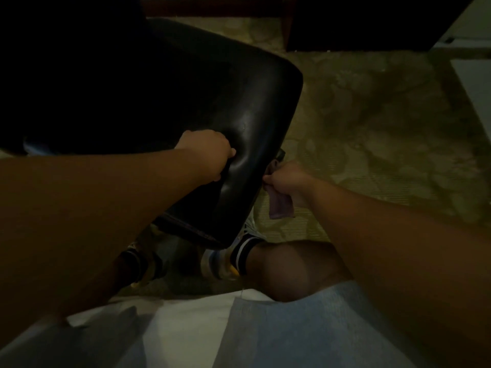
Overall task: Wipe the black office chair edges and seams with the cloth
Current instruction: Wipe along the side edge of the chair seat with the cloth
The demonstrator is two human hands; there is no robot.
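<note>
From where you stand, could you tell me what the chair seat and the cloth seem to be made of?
The chair seat looks like smooth black leather or vinyl: it has a soft sheen and dimples under the left hand. The cloth in the right hand seems a soft purplish fabric, hanging limp; the dim light hides its weave.

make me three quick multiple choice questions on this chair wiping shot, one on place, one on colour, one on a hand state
1. Where is the cloth?
A. at the chair's right edge
B. on the carpet
C. draped on the knee

2. What colour is the cloth?
A. white
B. purplish
C. yellow

3. What is the left hand doing?
A. hanging idle
B. holding a bottle
C. gripping the chair's near edge

Answers:
1 A, the right hand holds it against the black office chair edge.
2 B, the hanging part looks dull purple.
3 C, its fingers curl over the padded edge.
</note>
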